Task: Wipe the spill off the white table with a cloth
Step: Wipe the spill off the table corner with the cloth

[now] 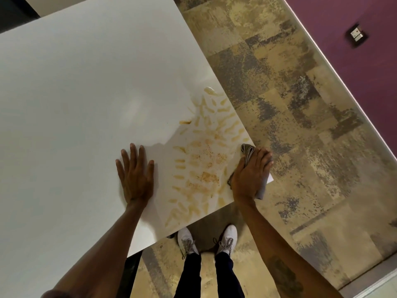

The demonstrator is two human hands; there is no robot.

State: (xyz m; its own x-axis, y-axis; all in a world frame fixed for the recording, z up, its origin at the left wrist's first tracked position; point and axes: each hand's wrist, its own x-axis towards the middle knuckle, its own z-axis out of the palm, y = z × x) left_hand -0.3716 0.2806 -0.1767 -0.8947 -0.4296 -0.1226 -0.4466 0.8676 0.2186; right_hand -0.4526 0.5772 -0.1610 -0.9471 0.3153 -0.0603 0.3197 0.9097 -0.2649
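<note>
Near the desk's (pixel 75 93) front corner, the left hand (pixel 135 175) lies flat and released, bracing. The right hand (pixel 250 175) presses a grey cloth (pixel 248 152) at the desk's right edge, grasping it under the palm. Between them and beyond, the spill (pixel 204 151) spreads in tan streaks. Wiping looks under way; next, sweep the cloth leftward through the streaks.

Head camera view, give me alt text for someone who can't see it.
A right hand presses a grey cloth at a white table corner beside a streaky brown spill. The left hand lies flat on the table.
</note>
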